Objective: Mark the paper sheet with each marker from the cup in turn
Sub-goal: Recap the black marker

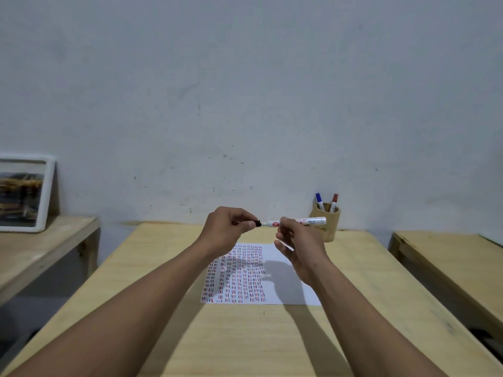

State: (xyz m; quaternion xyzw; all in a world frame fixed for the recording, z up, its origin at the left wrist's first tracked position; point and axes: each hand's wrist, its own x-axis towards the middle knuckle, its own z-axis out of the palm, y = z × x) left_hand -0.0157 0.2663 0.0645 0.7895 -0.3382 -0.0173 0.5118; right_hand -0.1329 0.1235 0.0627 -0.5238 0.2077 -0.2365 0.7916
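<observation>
Both hands are raised above the paper sheet (283,270), which lies on the wooden table (245,336) and carries several columns of short red and dark marks on its left part. My right hand (299,246) grips the white barrel of a marker (313,221) held level. My left hand (228,227) pinches the marker's black cap (257,223) at the marker's left end. Whether the cap sits on the tip or just off it I cannot tell. A wooden cup (328,225) at the table's far right holds a blue-capped marker (319,200) and a red-capped marker (333,202).
A framed picture (23,191) leans against the wall on a lower wooden bench (40,248) at the left. Another wooden bench (449,265) runs along the right. The grey wall stands right behind the table.
</observation>
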